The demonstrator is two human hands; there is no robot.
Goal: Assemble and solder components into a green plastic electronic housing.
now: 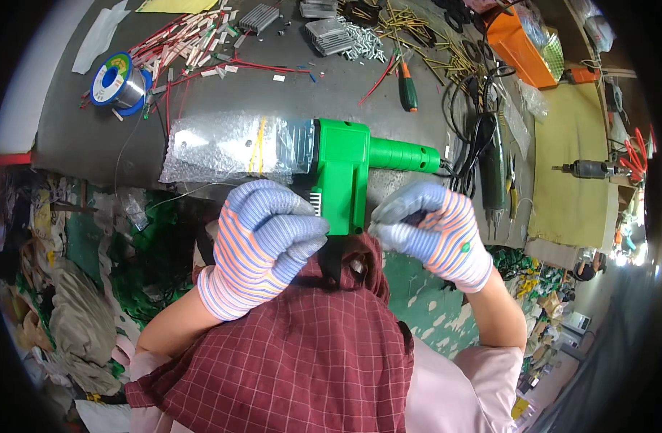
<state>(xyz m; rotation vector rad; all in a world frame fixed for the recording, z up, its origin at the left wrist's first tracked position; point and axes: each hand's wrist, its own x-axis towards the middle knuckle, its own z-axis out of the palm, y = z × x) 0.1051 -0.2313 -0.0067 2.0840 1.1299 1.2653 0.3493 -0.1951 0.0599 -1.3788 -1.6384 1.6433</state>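
A green pipe welder lies across the table's near edge, its ribbed handle pointing right. Bubble wrap with a yellow band covers its left end. My left hand, in a striped knit glove, is closed, thumb and fingertips pressed together at the left lower edge of the green housing. My right hand, gloved the same way, has its fingers curled into a pinch just right of the housing's lower end. What sits between the right fingertips, if anything, is too small to make out.
A solder spool and red wires lie at the back left. Metal heat blocks, screws and a screwdriver are farther back. Black cables, an electric screwdriver and an orange box occupy the right.
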